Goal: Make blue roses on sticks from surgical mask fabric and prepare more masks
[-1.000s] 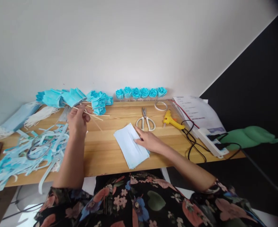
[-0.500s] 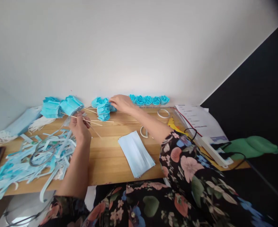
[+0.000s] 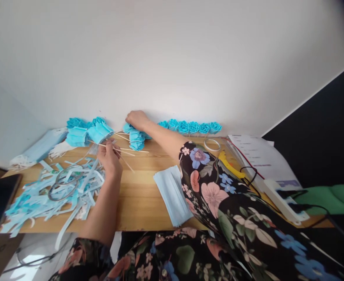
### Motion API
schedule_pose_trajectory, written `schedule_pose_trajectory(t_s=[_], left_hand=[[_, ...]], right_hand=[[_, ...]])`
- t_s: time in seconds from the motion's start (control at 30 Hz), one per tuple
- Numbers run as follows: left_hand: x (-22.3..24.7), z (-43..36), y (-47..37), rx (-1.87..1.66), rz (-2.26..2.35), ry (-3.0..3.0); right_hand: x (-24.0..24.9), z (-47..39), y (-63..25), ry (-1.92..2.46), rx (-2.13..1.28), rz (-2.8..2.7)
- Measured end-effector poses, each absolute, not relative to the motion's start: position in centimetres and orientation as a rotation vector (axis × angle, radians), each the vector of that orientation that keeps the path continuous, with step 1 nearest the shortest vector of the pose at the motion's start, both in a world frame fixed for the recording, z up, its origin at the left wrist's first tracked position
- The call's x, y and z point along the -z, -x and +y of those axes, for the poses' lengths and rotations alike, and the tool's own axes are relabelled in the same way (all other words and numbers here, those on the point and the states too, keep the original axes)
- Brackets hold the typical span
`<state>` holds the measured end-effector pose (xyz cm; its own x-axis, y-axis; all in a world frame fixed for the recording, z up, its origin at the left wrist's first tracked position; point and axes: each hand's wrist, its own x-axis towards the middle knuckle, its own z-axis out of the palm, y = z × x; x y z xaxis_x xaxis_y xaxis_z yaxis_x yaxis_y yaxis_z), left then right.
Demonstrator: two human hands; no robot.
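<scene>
Wooden sticks (image 3: 126, 150) run through the closed fingers of my left hand (image 3: 109, 158), above the wooden table. They are stems of blue flowers, and a pleated flower head (image 3: 100, 132) sits just above that hand. Another blue flower head (image 3: 77, 136) leans beside it on the left. My right hand (image 3: 137, 119) is near the wall with its fingers curled down over a second group of blue flowers (image 3: 137, 139). Whatever those fingertips pinch is hidden behind the hand.
Several finished blue roses (image 3: 193, 127) line the wall. A heap of cut strips (image 3: 45, 199) covers the left side, with a stack of masks (image 3: 38, 146) behind. Pale blue sheets (image 3: 172, 197), a tape ring (image 3: 212, 144), a yellow glue gun (image 3: 229, 166) and a power strip (image 3: 286, 201) lie rightward.
My right hand has moved left and back, from the right side of the middle flowers to over their far left part. The left hand keeps its hold, and the view has shifted slightly.
</scene>
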<state>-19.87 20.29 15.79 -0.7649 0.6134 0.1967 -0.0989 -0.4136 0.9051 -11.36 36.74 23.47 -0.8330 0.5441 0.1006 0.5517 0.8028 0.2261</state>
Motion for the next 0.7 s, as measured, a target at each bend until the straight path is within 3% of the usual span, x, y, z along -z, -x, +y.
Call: schedule_pose_trajectory(t_s=[0.4, 0.7], left_hand=[[-15.4, 20.8, 20.1, -2.222, 1.349, -0.688], [-15.3, 20.6, 20.0, -2.201, 1.372, -0.703]], right_hand=[[-30.1, 36.3, 6.4, 0.952, 0.631, -2.816], [-28.1, 36.9, 5.2, 0.963, 0.499, -2.824]])
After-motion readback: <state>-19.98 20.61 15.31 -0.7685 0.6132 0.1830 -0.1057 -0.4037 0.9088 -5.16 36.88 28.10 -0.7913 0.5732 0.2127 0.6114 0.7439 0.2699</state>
